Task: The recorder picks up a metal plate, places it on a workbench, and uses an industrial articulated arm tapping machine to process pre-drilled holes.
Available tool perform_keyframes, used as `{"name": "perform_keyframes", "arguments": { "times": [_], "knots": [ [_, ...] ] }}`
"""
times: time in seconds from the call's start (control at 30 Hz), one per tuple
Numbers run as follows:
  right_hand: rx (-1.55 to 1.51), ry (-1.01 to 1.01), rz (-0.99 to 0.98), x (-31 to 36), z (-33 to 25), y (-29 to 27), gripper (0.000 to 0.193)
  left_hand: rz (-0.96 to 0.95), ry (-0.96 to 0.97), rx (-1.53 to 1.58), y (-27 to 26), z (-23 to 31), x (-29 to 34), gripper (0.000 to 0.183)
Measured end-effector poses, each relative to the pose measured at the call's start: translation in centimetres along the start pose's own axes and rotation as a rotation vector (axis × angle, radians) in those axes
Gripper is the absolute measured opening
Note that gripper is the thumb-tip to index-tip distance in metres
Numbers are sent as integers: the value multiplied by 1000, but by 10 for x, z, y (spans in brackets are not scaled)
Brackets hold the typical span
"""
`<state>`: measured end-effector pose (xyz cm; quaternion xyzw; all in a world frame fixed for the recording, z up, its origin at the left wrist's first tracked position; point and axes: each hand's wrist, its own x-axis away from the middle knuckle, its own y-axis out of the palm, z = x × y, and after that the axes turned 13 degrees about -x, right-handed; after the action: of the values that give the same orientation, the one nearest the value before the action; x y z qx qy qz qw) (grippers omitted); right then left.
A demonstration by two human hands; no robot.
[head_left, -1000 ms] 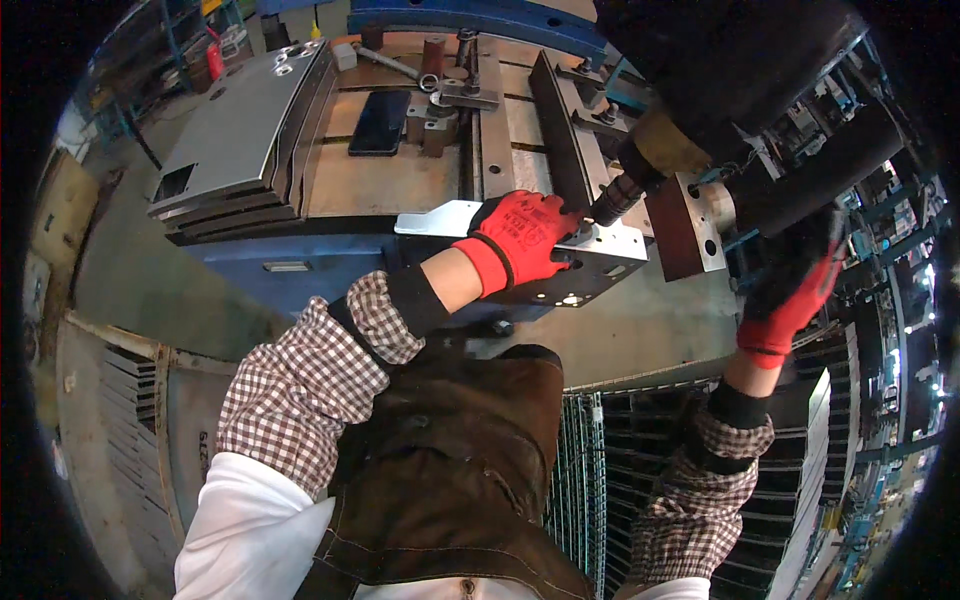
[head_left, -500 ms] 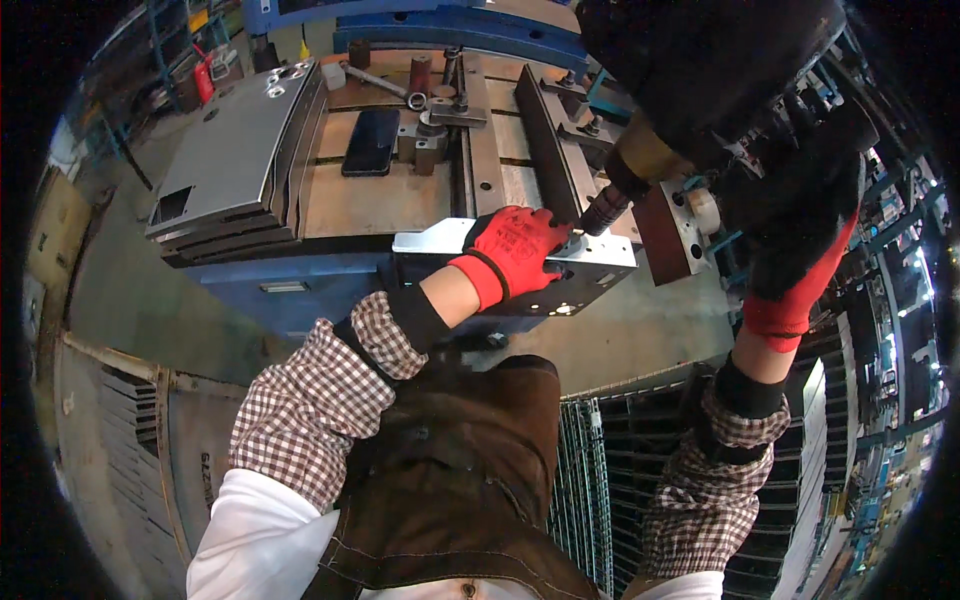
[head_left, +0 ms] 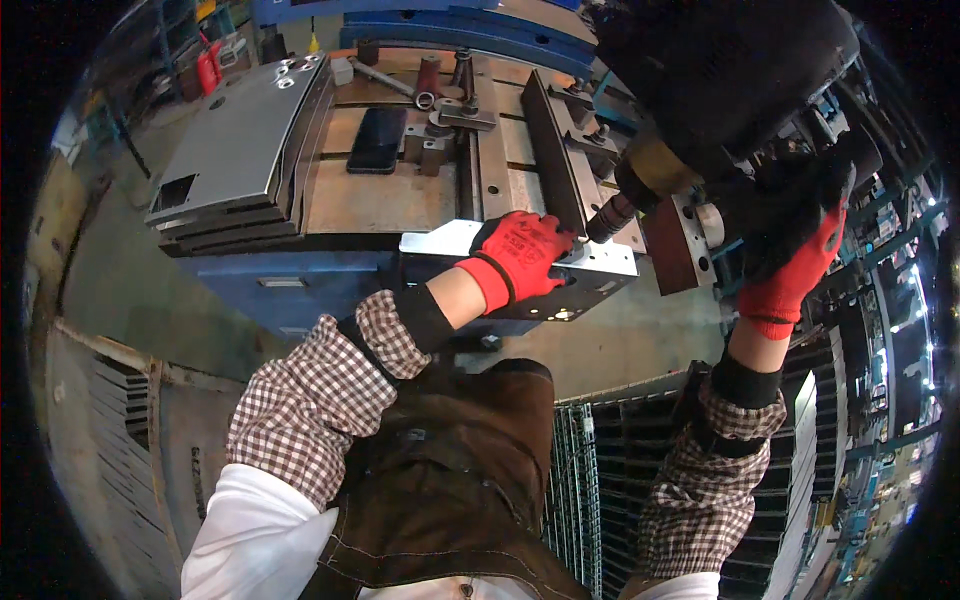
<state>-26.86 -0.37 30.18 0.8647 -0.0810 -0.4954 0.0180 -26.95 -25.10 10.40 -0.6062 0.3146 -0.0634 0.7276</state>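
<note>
My left hand [head_left: 525, 255], in a red glove with dark fingers, is closed on a bent sheet-metal part [head_left: 435, 241] at the front edge of the worktable. Its thumb lies over the front face, which has several holes. Just right of those fingertips, the slanting chuck [head_left: 610, 218] of a dark drilling machine [head_left: 735, 75] has its tip at the part's top flange. Whether the tip has entered the metal I cannot tell. My right hand [head_left: 795, 255], gloved alike, is closed at the machine's dark right side; its black fingers blend into the machine, and the exact grip is hidden.
Stacked metal sheets [head_left: 225, 140] cover the table's left end. Behind my left hand are a phone [head_left: 378, 140], a wrench [head_left: 385, 80], clamp blocks [head_left: 465, 115] and a long steel rail [head_left: 555, 145]. A brown steel block [head_left: 676, 245] juts out right of the chuck. Wire racks [head_left: 575, 480] stand below.
My right hand has come slightly lower and inward beside the machine. My left hand keeps its hold on the sheet-metal part, and the chuck remains at the flange. The whole view has shifted a little.
</note>
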Motion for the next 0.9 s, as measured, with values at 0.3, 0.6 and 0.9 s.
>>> {"name": "perform_keyframes", "arguments": {
  "times": [0.3, 0.6, 0.9],
  "knots": [
    [-18, 54, 34, -9, 8, -10, 45, -12, -4, -6, -1, 1, 1, 65],
    [-132, -1, -45, -40, -12, -1, 46, 69, 25, -14, 9, 0, 1, 66],
    [-356, -109, 79, -70, -4, -7, 52, 124, 11, 32, -2, -4, 8, 65]
  ]
}}
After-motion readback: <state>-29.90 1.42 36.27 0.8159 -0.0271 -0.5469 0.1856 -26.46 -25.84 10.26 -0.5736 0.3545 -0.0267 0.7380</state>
